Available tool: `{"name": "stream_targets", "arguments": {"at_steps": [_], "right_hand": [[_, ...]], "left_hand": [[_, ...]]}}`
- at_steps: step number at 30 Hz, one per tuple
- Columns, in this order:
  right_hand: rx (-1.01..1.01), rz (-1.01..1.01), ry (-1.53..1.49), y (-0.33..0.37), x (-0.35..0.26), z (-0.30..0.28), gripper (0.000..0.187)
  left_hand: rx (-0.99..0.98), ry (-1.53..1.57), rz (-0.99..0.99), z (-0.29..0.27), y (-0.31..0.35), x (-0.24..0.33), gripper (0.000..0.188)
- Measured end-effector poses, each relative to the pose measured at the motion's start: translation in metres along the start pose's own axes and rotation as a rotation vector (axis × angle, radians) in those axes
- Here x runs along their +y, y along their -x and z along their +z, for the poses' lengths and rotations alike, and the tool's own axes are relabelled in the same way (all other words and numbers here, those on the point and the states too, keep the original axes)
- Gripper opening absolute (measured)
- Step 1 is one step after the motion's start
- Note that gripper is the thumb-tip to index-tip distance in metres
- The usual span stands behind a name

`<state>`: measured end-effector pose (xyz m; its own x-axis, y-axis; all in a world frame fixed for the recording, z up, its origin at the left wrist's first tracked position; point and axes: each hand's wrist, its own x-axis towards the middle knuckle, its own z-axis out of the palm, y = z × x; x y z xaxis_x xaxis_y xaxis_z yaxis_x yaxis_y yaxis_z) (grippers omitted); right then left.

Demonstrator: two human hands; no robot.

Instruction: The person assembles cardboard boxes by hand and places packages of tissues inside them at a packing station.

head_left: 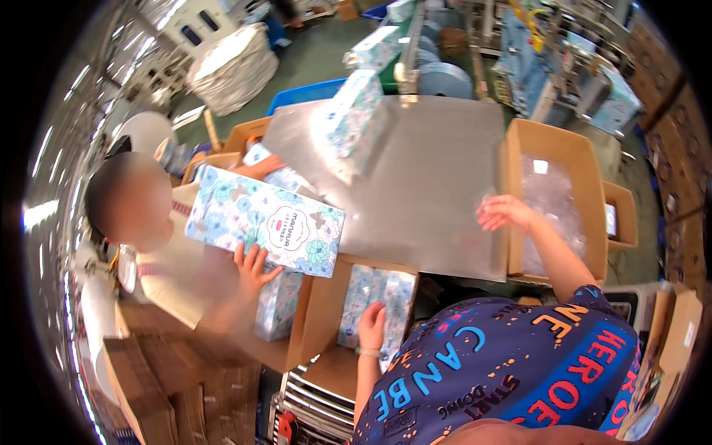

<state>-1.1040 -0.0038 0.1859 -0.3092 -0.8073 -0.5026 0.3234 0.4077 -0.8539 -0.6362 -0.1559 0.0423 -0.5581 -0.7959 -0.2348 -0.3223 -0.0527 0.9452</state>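
My left hand, with a bracelet at the wrist, is over an open cardboard carton. Its fingers look loosely apart and hold nothing I can see. Below it in the carton stand blue-and-white floral packs. Over the right edge of the metal table, my right hand has its fingers drawn together. A faint clear scrap seems to be at their tips, too blurred to name. Opposite, a co-worker holds up a large floral pack with one hand beneath it. Their other hand is by another pack.
A tall floral pack stands on the table's far left part. Right of the table, a cardboard box holds clear plastic film. Folded cardboard is stacked at the lower left, beside a roller conveyor. A blue bin is behind the table.
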Motion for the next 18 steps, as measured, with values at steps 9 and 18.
{"name": "stream_targets", "arguments": {"at_steps": [9,18], "right_hand": [[-0.754,-0.058,0.606,-0.037,0.057,0.238,0.021],[-0.607,-0.337,0.740,-0.068,0.031,0.278,0.018]], "left_hand": [[0.299,0.041,0.223,0.026,0.011,0.126,0.012],[0.882,-0.251,0.207,-0.051,0.096,0.093,0.010]]}}
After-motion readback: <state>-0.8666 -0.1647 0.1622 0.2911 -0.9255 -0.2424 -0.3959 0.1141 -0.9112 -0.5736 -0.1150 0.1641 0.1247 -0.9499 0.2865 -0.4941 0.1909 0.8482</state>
